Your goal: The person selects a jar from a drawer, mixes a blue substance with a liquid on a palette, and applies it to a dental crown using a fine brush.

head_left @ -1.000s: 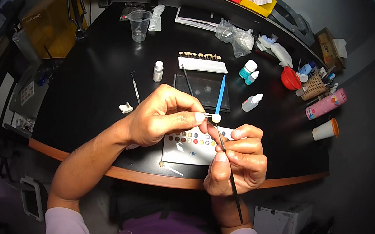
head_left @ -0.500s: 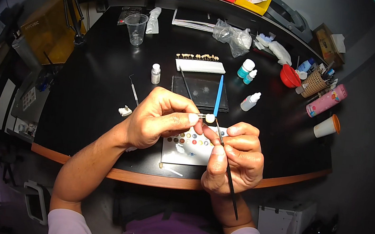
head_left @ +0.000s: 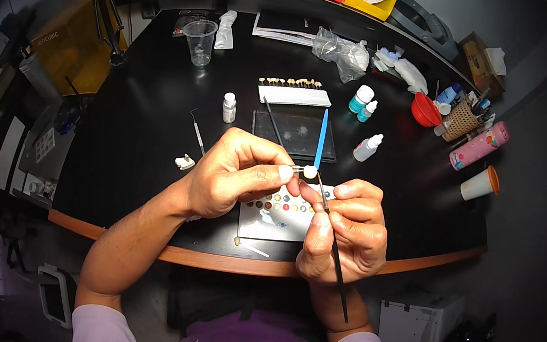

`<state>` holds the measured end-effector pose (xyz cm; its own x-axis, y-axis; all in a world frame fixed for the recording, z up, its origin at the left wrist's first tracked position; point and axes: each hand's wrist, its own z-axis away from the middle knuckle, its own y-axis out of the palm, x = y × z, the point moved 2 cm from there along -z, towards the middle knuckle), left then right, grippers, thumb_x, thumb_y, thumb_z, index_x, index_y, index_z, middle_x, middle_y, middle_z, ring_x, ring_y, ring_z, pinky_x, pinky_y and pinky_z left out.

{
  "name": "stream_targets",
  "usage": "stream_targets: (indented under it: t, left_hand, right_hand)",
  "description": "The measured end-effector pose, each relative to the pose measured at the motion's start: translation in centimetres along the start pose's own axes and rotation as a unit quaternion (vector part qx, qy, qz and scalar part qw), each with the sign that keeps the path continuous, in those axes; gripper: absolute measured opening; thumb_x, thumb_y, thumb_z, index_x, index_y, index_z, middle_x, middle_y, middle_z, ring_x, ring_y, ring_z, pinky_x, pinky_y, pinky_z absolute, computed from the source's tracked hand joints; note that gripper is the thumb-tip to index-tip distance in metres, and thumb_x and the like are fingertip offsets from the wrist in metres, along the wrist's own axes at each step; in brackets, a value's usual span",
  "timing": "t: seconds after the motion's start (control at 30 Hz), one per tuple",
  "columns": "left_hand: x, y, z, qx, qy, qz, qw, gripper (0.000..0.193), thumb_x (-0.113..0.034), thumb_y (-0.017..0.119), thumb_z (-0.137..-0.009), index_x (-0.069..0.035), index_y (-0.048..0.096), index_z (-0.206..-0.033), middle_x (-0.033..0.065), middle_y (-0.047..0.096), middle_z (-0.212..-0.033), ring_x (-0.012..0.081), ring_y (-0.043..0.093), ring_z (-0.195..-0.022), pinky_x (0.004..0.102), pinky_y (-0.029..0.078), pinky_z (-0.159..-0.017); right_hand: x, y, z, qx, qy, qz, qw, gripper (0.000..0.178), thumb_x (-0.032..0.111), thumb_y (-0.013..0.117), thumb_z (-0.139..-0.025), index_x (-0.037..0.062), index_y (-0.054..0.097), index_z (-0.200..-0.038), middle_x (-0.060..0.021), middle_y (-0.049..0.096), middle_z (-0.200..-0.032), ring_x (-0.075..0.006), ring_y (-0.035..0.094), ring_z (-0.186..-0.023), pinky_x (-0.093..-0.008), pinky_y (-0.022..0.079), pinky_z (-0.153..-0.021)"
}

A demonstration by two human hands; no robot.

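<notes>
My left hand is closed on a thin metal holder, likely tweezers, with a small white dental crown at its end. My right hand pinches a slim dark-handled brush, its tip up beside the crown; I cannot tell if they touch. A fingertip of my left hand lies close to the brush. Under both hands is a white palette with rows of coloured wells, partly hidden. A blue stick-like tool and a dark brush lie across a black square tile beyond.
Tooth-shade samples stand on a white holder. Small bottles sit to the right, a vial to the left. Around the back are a clear cup, plastic bags, a red bowl and a pink flask.
The whole view has shifted slightly. The crown seems turned a little in my left hand's grip, with the brush tip still beside it.
</notes>
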<state>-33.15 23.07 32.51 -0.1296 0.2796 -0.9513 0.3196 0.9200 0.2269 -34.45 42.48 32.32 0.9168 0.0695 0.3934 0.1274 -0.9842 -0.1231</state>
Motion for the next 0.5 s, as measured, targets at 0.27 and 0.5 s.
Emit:
stream_targets:
  t: [0.27,0.5]
  left_hand:
    - [0.00,0.05,0.04,-0.001,0.003,0.007,1.000,0.023,-0.016,0.063,-0.103,0.003,0.075,-0.098,-0.0016,0.062,-0.068,0.0010,0.043,-0.056,0.0211,0.031,-0.051]
    - [0.00,0.27,0.03,-0.007,0.000,-0.001,1.000,0.023,-0.016,0.063,-0.102,0.003,0.076,-0.098,-0.0010,0.063,-0.068,0.0015,0.046,-0.057,0.0212,0.033,-0.052]
  right_hand:
    - [-0.20,0.05,0.50,-0.001,-0.004,0.018,1.000,0.025,-0.003,0.076,-0.086,0.0049,0.059,-0.102,-0.0109,0.068,-0.092,-0.0279,0.066,-0.097,-0.0367,0.058,-0.079]
    - [-0.40,-0.21,0.62,0.000,-0.006,0.018,1.000,0.026,-0.004,0.075,-0.085,0.0054,0.059,-0.102,-0.0107,0.069,-0.092,-0.0281,0.066,-0.097,-0.0371,0.057,-0.079]
